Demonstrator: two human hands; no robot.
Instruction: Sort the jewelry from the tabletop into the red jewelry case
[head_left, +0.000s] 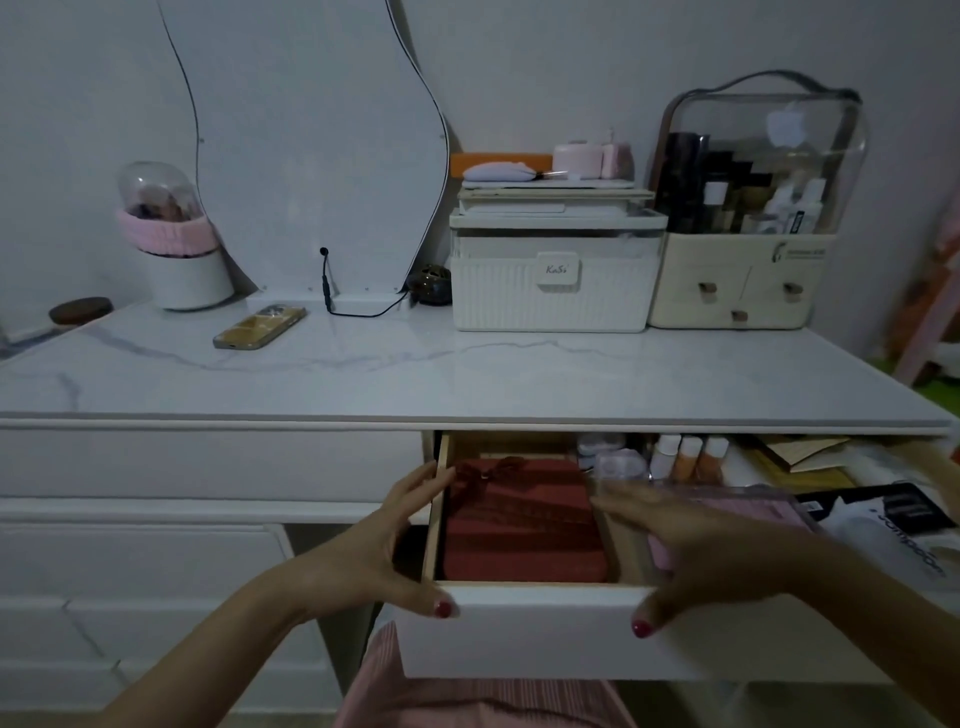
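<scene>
- The red jewelry case (524, 525) lies flat inside an open drawer (524, 631) under the marble tabletop (467, 374), at the left end of the drawer, with a small dark red bow (491, 469) on its far edge.
- The left hand (384, 540) is at the left side of the drawer. Its fingers are straight and reach toward the far left corner of the case, and the thumb with red nail polish rests on the white front of the drawer. It grips nothing.
- The right hand (711, 561) is at the right side of the case. Its fingers are stretched toward the right edge of the case, and the thumb lies on the drawer front. I cannot tell whether the fingertips touch the case.
- To the right in the drawer there are small bottles (688, 457) and a clear box with pink content (748, 506).
- On the tabletop, a phone (258, 327) lies at the far left, near a wavy mirror (311, 156).
- A white ribbed box (550, 291) and a cosmetics organizer with a clear lid (748, 208) stand at the far right.
- No jewelry is clearly visible on the tabletop.
</scene>
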